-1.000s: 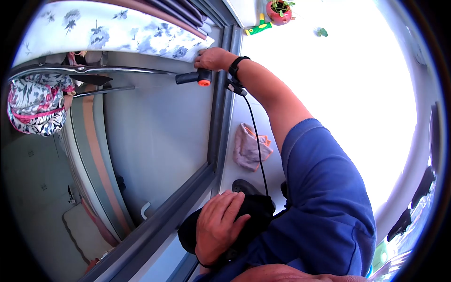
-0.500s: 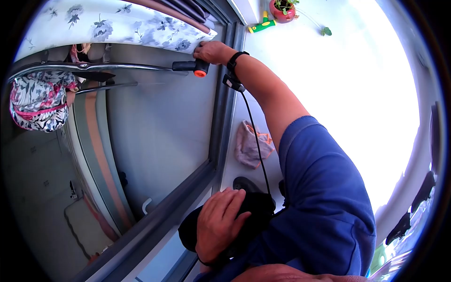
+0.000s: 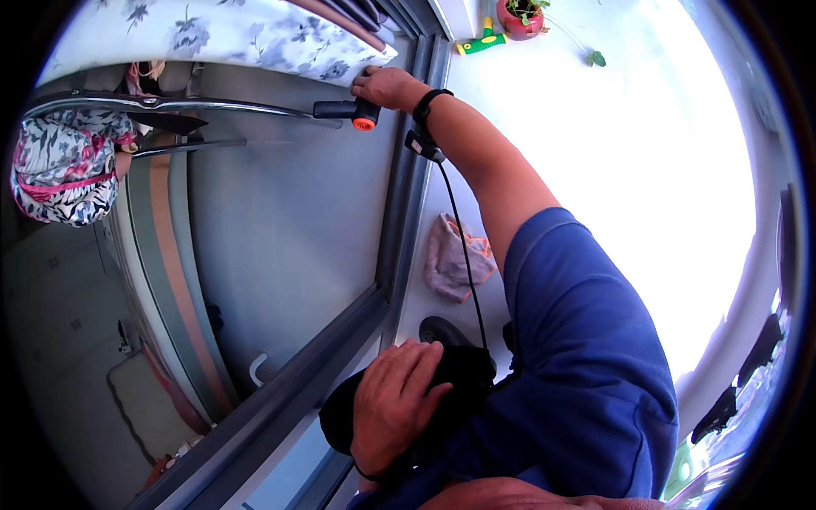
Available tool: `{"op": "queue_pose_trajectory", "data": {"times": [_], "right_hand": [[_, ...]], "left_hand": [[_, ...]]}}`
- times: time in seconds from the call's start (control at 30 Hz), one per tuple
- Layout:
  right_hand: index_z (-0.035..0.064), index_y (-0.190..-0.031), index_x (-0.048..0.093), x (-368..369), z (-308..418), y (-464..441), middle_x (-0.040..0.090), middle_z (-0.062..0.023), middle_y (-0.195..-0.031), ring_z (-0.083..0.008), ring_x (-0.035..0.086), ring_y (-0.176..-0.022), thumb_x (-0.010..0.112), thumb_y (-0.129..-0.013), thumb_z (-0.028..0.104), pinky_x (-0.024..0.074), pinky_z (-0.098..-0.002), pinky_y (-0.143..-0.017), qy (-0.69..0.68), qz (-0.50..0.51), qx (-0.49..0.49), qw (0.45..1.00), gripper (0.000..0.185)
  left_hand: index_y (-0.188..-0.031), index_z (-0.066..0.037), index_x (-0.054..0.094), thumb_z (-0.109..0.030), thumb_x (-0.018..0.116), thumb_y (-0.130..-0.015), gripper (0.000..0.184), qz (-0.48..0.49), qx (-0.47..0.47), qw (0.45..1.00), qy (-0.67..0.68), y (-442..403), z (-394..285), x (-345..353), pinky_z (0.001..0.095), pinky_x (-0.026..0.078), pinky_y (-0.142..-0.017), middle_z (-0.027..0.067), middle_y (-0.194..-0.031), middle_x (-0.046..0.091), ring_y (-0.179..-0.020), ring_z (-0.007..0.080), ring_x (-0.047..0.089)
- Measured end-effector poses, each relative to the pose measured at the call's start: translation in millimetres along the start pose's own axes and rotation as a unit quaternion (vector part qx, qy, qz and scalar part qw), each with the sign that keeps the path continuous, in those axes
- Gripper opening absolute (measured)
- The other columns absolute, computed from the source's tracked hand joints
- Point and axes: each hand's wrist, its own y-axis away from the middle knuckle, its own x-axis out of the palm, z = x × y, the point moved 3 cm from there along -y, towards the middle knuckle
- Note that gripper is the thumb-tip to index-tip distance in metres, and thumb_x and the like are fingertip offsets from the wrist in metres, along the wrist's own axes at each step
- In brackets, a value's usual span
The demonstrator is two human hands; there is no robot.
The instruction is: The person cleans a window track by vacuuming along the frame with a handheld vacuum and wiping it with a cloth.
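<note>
A large dark-framed window [image 3: 344, 331] fills the left; near its top, beside flowered fabric [image 3: 246, 42], the person's right hand [image 3: 387, 87] grasps a black, orange-ended tool [image 3: 338, 110]. The left hand [image 3: 395, 408] lies open on black cloth [image 3: 338, 421]. Work seems under way; how much is done or left cannot be told.
</note>
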Motion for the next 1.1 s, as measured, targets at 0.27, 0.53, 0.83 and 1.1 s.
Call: {"op": "queue_pose_trajectory", "data": {"times": [0.27, 0.53, 0.83, 1.1], "right_hand": [[0.0119, -0.125, 0.065, -18.2, -1.9, 16.2, 0.067, -0.0043, -0.118, -0.0292, 0.062, -0.116, 0.068, -0.089, 0.006, 0.0555, -0.0380, -0.099, 0.024, 0.047, 0.024, 0.998, 0.036], [0.0119, -0.121, 0.066, -25.8, 1.8, 22.1, 0.068, -0.0040, -0.116, -0.0288, 0.062, -0.115, 0.071, -0.084, 0.001, 0.0542, -0.0380, -0.100, -0.007, 0.076, 0.007, 0.997, 0.039], [0.0172, -0.122, 0.064, -10.9, 14.0, 2.2, 0.069, -0.0031, -0.114, -0.0278, 0.063, -0.116, 0.071, -0.082, -0.001, 0.0544, -0.0377, -0.100, -0.041, 0.012, -0.058, 0.997, 0.045], [0.0167, -0.127, 0.061, -1.1, -11.3, 2.0, 0.069, -0.0070, -0.119, -0.0310, 0.068, -0.111, 0.067, -0.087, -0.001, 0.0572, -0.0414, -0.096, -0.032, -0.031, -0.061, 0.997, 0.044]], "left_hand": [[-0.130, -0.005, 0.066, -0.023, 0.081, -0.083, 0.052, -0.005, 0.010, 1.000, 0.011, 4.7, 3.6, -3.3, 0.0475, 0.052, -0.101, 0.0140, -0.120, 0.067, -0.115, 0.0344, 0.066], [-0.130, -0.004, 0.066, -0.022, 0.080, -0.083, 0.052, -0.016, 0.032, 0.999, 0.010, 6.8, 2.4, -2.7, 0.0470, 0.052, -0.101, 0.0143, -0.120, 0.067, -0.115, 0.0344, 0.066], [-0.130, -0.005, 0.066, -0.023, 0.080, -0.083, 0.052, -0.012, 0.006, 1.000, 0.002, 12.3, -3.6, 3.2, 0.0467, 0.051, -0.101, 0.0139, -0.120, 0.067, -0.116, 0.0346, 0.066], [-0.127, -0.006, 0.067, -0.021, 0.083, -0.077, 0.055, -0.038, -0.008, 0.998, 0.041, 12.2, 10.2, -3.4, 0.0486, 0.052, -0.101, 0.0131, -0.121, 0.068, -0.115, 0.0350, 0.066]]}}
